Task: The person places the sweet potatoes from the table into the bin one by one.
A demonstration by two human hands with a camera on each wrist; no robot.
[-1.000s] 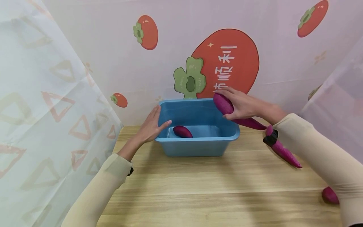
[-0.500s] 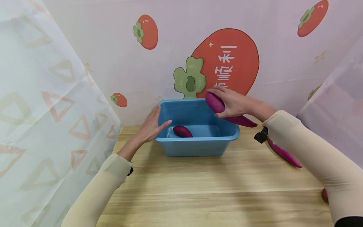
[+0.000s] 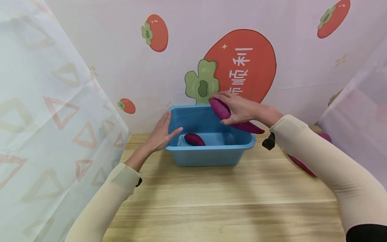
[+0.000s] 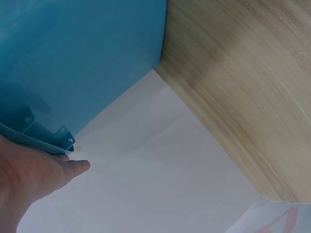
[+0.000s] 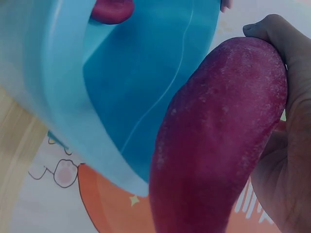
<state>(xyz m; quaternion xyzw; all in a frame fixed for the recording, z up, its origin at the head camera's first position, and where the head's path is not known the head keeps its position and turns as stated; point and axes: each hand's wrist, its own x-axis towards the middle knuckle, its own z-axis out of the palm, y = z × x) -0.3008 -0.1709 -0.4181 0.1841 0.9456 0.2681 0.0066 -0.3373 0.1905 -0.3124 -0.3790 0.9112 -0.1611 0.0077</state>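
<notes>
My right hand (image 3: pixel 243 109) grips a long purple sweet potato (image 5: pixel 209 131) above the right part of a blue plastic tub (image 3: pixel 208 157). Its thick end points up and left, and the tapered end sticks out below the hand over the tub's right rim. Inside the tub, toward the left, lies a smaller sweet potato (image 3: pixel 194 139). At the tub's left rim my left hand (image 3: pixel 160 136) rests with straight fingers and the thumb over the edge. The left wrist view shows that hand (image 4: pixel 36 170) against the rim from below.
On the wooden table (image 3: pixel 211 201), purple sweet potatoes (image 3: pixel 303 166) lie to the right, partly hidden behind the right forearm. A printed cloth wall (image 3: pixel 169 77) stands close behind the tub, with white cloth (image 3: pixel 69 134) along the left side.
My right hand has moved left with the sweet potato, from the tub's right edge to farther over its opening. The left hand and the tub have stayed in place.
</notes>
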